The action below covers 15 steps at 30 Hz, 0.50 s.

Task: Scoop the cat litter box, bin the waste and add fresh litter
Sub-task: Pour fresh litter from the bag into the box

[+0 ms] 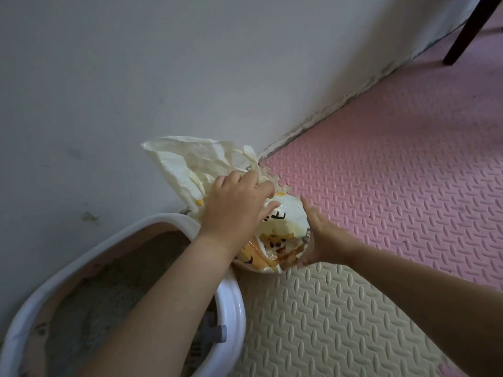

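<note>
Plastic, thin and crumpled, makes the litter bag (288,221). It is white and cream with an orange cartoon animal printed on the side, and it stands on the floor in the corner between the wall (136,77) and the litter box (232,297). Its open top is wrinkled and partly covered by the left hand (236,205), which lies over it with bent fingers. I cannot tell if this hand grips the plastic, because the underside is hidden and the fingers are a little blurred. The right hand (326,240) is flat against the side of the bag with fingers straight.

Only a part of the box shows; its smooth, rounded white rim is cut by the frame edge. Inside is grey, grainy litter (114,289). A grey plastic piece (219,333) shows from behind the left forearm, but its shape is hard to make out.

Foam mats with a pressed diamond pattern cover the floor, a pink mat (394,172) and a cream mat (326,322). A dark furniture leg (468,28) is cut off at the top.
</note>
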Tool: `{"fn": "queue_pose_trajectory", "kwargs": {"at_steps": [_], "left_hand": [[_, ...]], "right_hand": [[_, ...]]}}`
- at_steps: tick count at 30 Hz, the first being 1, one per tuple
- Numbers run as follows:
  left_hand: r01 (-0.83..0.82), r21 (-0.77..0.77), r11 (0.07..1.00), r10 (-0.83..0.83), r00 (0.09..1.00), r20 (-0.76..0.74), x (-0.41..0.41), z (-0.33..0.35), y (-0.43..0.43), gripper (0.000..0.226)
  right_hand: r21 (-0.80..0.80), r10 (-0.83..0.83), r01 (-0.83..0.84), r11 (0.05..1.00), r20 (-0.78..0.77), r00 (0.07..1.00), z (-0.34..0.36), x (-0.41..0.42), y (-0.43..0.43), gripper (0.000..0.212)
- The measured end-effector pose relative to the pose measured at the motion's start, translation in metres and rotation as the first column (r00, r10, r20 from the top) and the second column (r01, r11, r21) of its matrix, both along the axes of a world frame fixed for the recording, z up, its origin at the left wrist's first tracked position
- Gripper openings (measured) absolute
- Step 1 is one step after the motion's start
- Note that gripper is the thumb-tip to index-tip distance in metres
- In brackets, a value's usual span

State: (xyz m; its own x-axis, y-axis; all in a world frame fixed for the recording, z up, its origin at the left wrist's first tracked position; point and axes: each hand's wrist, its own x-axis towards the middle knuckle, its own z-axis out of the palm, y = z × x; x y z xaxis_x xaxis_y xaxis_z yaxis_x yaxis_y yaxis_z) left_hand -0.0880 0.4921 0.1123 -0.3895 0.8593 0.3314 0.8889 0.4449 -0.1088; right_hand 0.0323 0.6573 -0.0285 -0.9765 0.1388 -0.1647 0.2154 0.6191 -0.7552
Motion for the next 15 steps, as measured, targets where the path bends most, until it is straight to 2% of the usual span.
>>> {"fn": "queue_pose_trajectory", "kwargs": {"at_steps": [3, 8, 11, 13, 15], "left_hand": [[0.030, -0.002, 1.000, -0.030, 0.999, -0.019, -0.004, -0.011, -0.003, 0.033], [-0.042, 0.003, 0.999, 0.042, 0.998, 0.036, 0.006, -0.020, 0.002, 0.050], [-0.099, -0.086, 0.991, 0.099, 0.995, -0.004, 0.021, -0.034, 0.008, 0.067], [-0.143, -0.147, 0.979, 0.137, 0.989, -0.050, 0.025, -0.044, 0.010, 0.066], [-0.146, -0.127, 0.981, 0.138, 0.988, -0.064, 0.023, -0.050, 0.011, 0.054]], "right_hand": [[0.093, 0.064, -0.060, 0.994, -0.034, 0.997, -0.010, 0.003, 0.005, 0.154], [0.072, 0.034, -0.025, 0.997, -0.131, 0.991, -0.026, -0.004, 0.006, 0.155], [0.048, 0.039, -0.032, 0.998, -0.161, 0.986, -0.030, -0.007, 0.009, 0.153], [0.052, 0.054, -0.046, 0.998, -0.168, 0.984, -0.034, -0.010, 0.010, 0.153], [0.061, 0.056, -0.046, 0.997, -0.164, 0.985, -0.037, -0.011, 0.011, 0.153]]}}
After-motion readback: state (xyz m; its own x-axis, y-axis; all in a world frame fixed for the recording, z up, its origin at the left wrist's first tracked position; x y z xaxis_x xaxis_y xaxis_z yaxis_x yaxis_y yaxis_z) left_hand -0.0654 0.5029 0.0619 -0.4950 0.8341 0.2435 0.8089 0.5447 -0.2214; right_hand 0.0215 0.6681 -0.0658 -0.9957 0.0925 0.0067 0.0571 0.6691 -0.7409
